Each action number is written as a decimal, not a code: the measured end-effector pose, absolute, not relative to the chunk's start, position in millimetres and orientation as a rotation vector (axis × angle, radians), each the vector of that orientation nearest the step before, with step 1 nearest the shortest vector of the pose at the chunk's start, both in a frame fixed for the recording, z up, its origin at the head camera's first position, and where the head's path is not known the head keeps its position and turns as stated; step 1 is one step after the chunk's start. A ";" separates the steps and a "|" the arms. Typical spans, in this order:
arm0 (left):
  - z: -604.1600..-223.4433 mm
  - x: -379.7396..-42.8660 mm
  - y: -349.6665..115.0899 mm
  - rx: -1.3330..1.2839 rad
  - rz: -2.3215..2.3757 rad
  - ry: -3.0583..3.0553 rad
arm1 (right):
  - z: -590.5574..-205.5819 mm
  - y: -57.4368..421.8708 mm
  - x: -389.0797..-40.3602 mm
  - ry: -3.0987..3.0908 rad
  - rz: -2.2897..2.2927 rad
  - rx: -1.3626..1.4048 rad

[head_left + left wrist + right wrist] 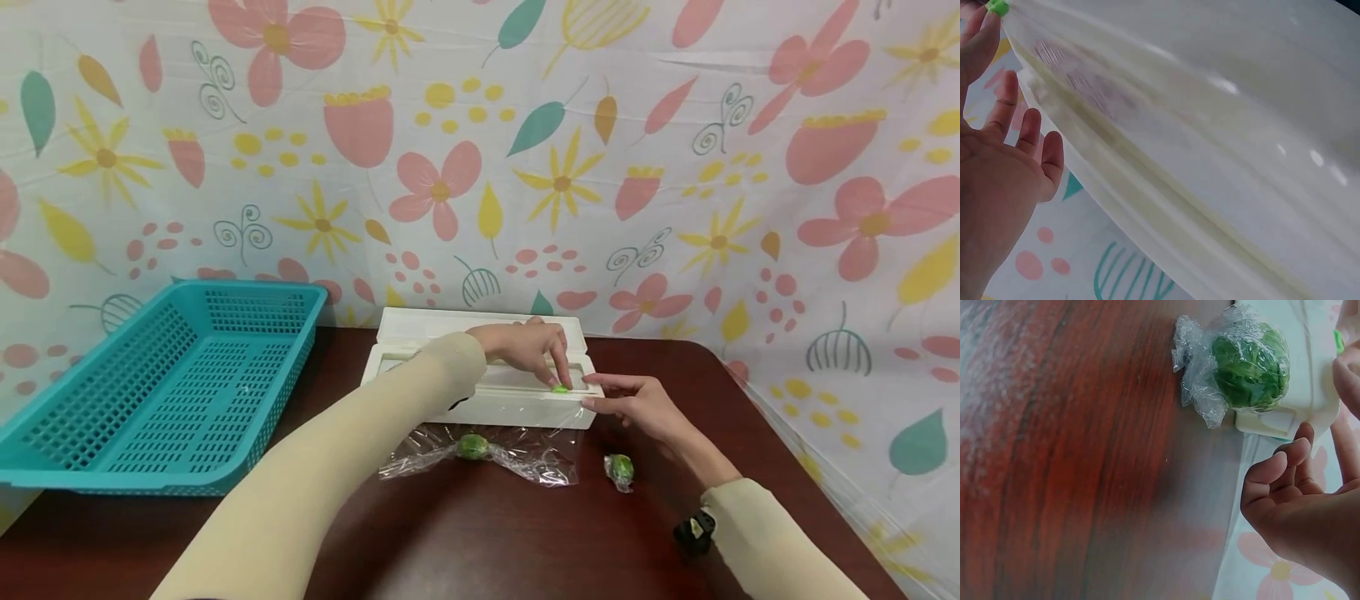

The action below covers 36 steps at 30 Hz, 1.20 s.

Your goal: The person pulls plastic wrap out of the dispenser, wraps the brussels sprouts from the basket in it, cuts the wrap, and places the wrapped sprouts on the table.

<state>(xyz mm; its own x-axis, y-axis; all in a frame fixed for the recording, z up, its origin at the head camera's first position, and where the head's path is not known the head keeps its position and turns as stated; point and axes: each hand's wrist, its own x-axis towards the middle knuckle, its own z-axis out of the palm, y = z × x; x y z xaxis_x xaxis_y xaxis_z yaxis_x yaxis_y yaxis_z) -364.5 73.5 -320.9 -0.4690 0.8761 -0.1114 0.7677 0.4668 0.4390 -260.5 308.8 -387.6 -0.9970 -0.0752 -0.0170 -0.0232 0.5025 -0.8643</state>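
A white cling film box [517,410] lies on the table, its lid [408,323] raised at the back. My left hand [528,343] reaches across it and pinches the small green slide cutter [560,388] near the right end. Thumb and fingers of my right hand [641,408] hold that same end. Clear film [543,462] spreads from the box's front edge, with a round green vegetable [472,447] on it. Close to my right hand sits a second green vegetable [1250,369], leafy-looking and wrapped in film with a twisted tail.
At the left of the dark wooden table [487,542] stands a turquoise plastic basket [307,350]. A flower-patterned cloth [480,167] hangs behind the table. The wrapped vegetable lies a little right of the film.
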 end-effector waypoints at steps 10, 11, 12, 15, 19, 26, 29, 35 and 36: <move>-319.2 -365.2 55.4 1.377 0.415 2.421 | -388.9 307.7 -262.0 2.647 -1.554 -0.076; -318.1 -364.9 53.6 1.385 0.398 2.424 | -389.1 307.3 -262.2 2.645 -1.556 -0.072; -317.6 -365.2 51.7 1.397 0.384 2.422 | -389.3 307.2 -262.5 2.644 -1.558 -0.068; -316.9 -367.9 44.2 1.422 0.350 2.407 | -389.7 307.2 -263.3 2.639 -1.565 -0.065; -315.8 -371.0 32.5 1.420 0.320 2.385 | -389.8 308.5 -262.9 2.632 -1.578 -0.066; -311.7 -372.0 12.0 1.396 0.297 2.375 | -390.1 309.8 -262.5 2.612 -1.594 -0.090; -310.8 -371.7 2.9 1.368 0.300 2.378 | -389.9 309.0 -261.8 2.610 -1.593 -0.087; -309.2 -370.6 -10.1 1.325 0.300 2.386 | -389.8 309.4 -261.1 2.616 -1.589 -0.084; -308.7 -370.4 -12.0 1.327 0.292 2.390 | -390.2 309.5 -261.8 2.613 -1.594 -0.075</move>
<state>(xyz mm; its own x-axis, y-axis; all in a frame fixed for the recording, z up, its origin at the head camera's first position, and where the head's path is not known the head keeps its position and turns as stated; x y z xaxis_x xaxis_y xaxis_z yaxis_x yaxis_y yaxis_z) -370.4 -12.0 -308.7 -0.4755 0.8480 -0.2341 0.7668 0.5299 0.3621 -261.8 309.5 -390.2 -0.9957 -0.0828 -0.0423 -0.0003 0.4575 -0.8892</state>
